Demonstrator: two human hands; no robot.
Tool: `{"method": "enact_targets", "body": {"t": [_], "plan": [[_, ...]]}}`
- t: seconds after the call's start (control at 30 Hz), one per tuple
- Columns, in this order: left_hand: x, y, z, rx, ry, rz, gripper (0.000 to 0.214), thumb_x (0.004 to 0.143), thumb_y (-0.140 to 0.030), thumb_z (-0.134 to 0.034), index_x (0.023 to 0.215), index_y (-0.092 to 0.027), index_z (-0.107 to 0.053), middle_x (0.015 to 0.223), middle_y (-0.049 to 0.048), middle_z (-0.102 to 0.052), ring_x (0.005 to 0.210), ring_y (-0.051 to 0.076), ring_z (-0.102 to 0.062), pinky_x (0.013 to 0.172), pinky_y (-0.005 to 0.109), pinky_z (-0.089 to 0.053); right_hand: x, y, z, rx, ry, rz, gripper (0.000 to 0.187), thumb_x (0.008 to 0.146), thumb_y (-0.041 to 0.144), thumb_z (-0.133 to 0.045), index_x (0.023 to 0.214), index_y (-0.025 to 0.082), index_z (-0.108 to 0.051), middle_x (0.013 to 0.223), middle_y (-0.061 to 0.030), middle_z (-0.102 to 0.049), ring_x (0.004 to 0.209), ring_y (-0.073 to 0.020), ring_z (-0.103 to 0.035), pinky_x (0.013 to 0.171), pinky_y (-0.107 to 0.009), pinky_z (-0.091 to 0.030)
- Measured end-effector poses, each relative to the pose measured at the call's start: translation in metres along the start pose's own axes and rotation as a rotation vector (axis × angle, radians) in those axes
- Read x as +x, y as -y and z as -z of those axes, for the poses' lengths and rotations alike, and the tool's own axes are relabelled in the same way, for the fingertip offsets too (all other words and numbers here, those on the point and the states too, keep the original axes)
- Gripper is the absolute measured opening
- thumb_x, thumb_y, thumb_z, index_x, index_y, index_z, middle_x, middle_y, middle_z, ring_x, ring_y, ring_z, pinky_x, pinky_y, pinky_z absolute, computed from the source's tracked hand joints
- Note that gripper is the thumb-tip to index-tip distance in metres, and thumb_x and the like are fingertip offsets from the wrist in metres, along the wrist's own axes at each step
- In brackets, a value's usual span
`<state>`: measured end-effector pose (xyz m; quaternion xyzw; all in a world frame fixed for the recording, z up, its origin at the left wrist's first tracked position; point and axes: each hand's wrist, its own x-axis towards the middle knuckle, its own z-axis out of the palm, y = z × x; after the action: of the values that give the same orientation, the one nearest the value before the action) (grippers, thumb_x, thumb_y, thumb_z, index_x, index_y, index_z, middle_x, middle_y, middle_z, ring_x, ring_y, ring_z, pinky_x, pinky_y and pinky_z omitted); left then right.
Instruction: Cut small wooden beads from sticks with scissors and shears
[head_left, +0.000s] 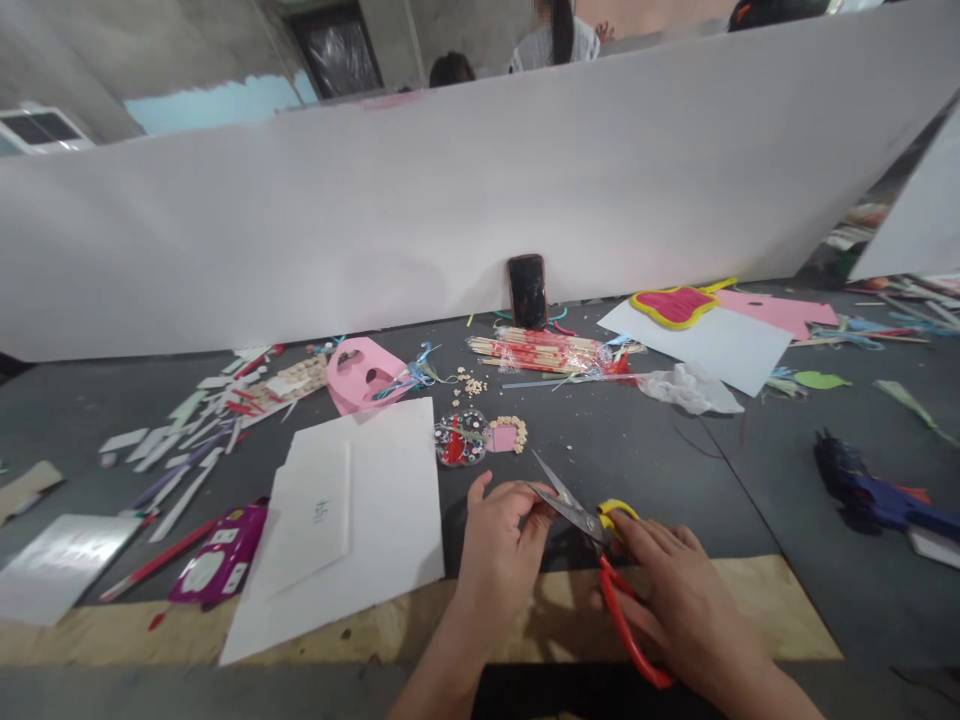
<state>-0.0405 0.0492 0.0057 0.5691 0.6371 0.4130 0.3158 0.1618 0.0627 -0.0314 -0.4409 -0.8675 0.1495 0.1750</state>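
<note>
In my right hand is a pair of scissors with one yellow and one red handle loop. Its blades are spread apart and point up and left. My left hand is closed in a pinch beside the lower blade; whatever sits between its fingertips is too small or hidden to make out. Just beyond the left hand lie a pink piece edged with small pale beads and a round clear container with dark and red bits in it.
White sheets, a purple packet and paper strips lie left. Farther back are a pink cut-out, wrapped sticks and a phone leaning on a white partition. A blue glue gun is right.
</note>
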Motion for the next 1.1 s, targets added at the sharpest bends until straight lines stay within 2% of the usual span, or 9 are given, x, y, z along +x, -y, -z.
{"method": "enact_targets", "body": {"t": [0.3, 0.47, 0.6, 0.77, 0.93, 1.1], "plan": [[-0.001, -0.005, 0.002, 0.175, 0.021, -0.07, 0.023, 0.087, -0.013, -0.052, 0.076, -0.024, -0.069, 0.089, 0.0002, -0.075, 0.089, 0.018, -0.067, 0.11, 0.054, -0.019, -0.002, -0.004, -0.003, -0.117, -0.007, 0.153, 0.044, 0.088, 0.04, -0.056, 0.121, 0.013, -0.044, 0.099, -0.013, -0.07, 0.081, -0.0261, -0.065, 0.07, -0.037, -0.038], [-0.001, -0.003, 0.001, 0.185, 0.024, -0.058, 0.022, 0.088, -0.016, -0.053, 0.073, -0.023, -0.067, 0.084, -0.0014, -0.074, 0.085, 0.017, -0.065, 0.11, 0.052, -0.019, -0.001, 0.002, -0.002, -0.107, 0.028, 0.119, 0.034, 0.089, 0.036, -0.054, 0.114, 0.013, -0.047, 0.085, -0.0087, -0.07, 0.07, -0.0241, -0.063, 0.066, -0.036, -0.037], [-0.002, -0.001, 0.001, 0.138, 0.058, -0.04, 0.022, 0.09, -0.023, -0.049, 0.078, -0.023, -0.067, 0.083, -0.0011, -0.073, 0.083, 0.018, -0.064, 0.109, 0.052, -0.019, 0.0, 0.005, 0.0, -0.071, 0.054, 0.091, 0.03, 0.09, 0.039, -0.052, 0.108, 0.015, -0.049, 0.077, -0.005, -0.068, 0.063, -0.0215, -0.06, 0.063, -0.034, -0.037], [-0.001, 0.004, 0.002, 0.003, 0.101, -0.015, 0.028, 0.09, -0.026, -0.048, 0.07, -0.022, -0.068, 0.083, 0.001, -0.074, 0.085, 0.02, -0.065, 0.105, 0.049, -0.026, 0.001, 0.002, 0.003, -0.1, 0.034, 0.069, 0.037, 0.086, 0.041, -0.056, 0.113, 0.018, -0.046, 0.091, -0.0087, -0.07, 0.078, -0.0246, -0.065, 0.069, -0.036, -0.039], [-0.001, 0.008, 0.0, -0.057, 0.087, -0.005, 0.023, 0.087, -0.026, -0.052, 0.075, -0.025, -0.072, 0.088, 0.0003, -0.075, 0.088, 0.021, -0.066, 0.107, 0.048, -0.023, 0.002, 0.006, 0.006, -0.125, -0.021, 0.102, 0.054, 0.077, 0.045, -0.062, 0.118, 0.016, -0.04, 0.098, -0.0141, -0.069, 0.087, -0.0286, -0.065, 0.07, -0.038, -0.04], [-0.003, 0.006, -0.002, -0.015, 0.067, -0.027, 0.021, 0.087, -0.023, -0.054, 0.077, -0.026, -0.072, 0.088, -0.0008, -0.075, 0.087, 0.019, -0.066, 0.108, 0.049, -0.02, 0.002, 0.012, 0.008, -0.121, -0.027, 0.129, 0.048, 0.077, 0.045, -0.06, 0.111, 0.017, -0.042, 0.095, -0.014, -0.068, 0.082, -0.0282, -0.066, 0.068, -0.037, -0.04]]}}
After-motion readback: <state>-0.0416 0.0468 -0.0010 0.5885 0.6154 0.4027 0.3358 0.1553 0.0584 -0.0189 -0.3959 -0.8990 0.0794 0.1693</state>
